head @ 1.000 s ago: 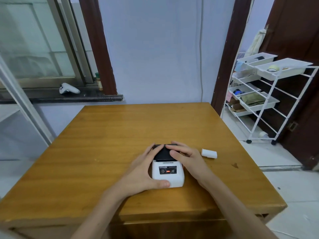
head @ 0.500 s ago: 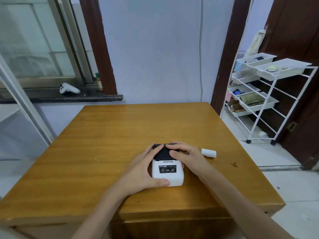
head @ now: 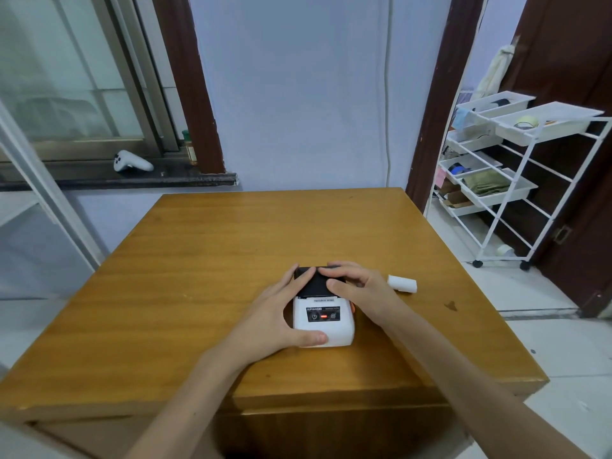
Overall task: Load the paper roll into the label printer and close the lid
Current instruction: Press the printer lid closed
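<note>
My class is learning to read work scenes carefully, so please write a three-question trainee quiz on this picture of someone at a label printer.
1. True or false: the white paper roll lies on the wooden table, outside the white and black label printer.
2. Which of the two hands has its thumb on the printer's near front corner: (a) left hand, (b) right hand?
3. Fill in: the light on the printer's front panel glows ____.

Key: 1 true; 2 a; 3 red.
</note>
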Demonstrator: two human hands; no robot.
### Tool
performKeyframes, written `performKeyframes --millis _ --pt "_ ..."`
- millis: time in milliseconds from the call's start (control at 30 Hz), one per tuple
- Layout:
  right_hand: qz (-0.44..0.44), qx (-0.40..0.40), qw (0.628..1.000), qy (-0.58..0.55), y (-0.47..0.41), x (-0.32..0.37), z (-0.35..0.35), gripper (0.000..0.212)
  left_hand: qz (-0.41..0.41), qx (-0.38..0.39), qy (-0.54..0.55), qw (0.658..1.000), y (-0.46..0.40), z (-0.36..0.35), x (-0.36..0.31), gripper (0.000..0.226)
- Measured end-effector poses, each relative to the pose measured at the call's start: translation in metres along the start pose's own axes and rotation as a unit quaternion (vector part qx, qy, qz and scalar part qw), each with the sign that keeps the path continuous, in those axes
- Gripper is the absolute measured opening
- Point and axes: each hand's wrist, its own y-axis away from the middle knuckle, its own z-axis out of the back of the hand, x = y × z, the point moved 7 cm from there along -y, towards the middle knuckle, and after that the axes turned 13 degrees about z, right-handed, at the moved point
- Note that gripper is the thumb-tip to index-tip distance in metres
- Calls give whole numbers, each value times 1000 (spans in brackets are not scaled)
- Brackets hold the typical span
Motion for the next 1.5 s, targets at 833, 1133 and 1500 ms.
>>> performKeyframes --millis 833,1133,1500 --pt "-64 18 997 -45 34 -14 17 66 13 -8 126 992 6 5 1 79" --pt "-79 54 995 18 34 -11 19 68 18 10 145 989 7 3 2 87" --pt "-78 59 993 64 34 -3 -3 72 7 8 91 996 7 2 -3 91"
